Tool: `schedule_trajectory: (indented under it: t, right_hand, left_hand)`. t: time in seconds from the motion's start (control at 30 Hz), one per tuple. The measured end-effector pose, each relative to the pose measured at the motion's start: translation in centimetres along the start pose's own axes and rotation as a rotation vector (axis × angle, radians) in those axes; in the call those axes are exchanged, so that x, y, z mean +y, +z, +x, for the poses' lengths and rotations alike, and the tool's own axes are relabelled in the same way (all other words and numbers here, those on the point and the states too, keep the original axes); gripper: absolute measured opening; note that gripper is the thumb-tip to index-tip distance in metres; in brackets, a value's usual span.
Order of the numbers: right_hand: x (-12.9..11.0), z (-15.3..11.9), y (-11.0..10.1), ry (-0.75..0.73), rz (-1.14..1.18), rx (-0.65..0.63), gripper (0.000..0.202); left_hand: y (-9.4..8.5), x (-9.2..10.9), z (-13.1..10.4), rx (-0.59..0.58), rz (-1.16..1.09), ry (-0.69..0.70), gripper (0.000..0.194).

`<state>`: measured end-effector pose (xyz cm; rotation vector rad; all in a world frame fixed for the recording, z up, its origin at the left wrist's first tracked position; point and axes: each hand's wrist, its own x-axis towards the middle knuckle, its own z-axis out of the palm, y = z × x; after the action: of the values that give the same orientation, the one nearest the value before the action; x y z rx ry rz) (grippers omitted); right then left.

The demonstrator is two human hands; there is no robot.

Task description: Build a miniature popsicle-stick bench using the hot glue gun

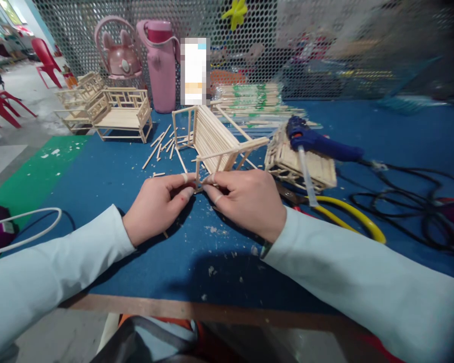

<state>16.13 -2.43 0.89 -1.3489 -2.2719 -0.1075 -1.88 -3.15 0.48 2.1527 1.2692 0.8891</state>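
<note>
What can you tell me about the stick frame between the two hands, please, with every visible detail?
The stick frame looks made of thin, pale wooden sticks. Many lie side by side, forming a ribbed panel; others make open, roughly rectangular ends and long rails. It sits slanted over the blue tabletop, left of the blue glue gun. The left grip and right grip meet at its near corner, fingertips against it. The hands hide part of that corner.

The long sleeves (pixel 348 267) are plain and pale blue (the left one visibly creased). Whitish bands (pixel 218 199) circle some fingers (pixel 226 178).
</note>
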Motion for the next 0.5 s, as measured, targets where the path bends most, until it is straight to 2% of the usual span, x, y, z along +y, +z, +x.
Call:
schedule_trajectory:
  t: [0.5]
  right_hand:
    - [-0.3,-0.23,0.08,0.001,-0.054,0.024,0.024]
  left_hand:
    - [0.01,-0.02,-0.06,-0.001,0.003,0.001,0.032]
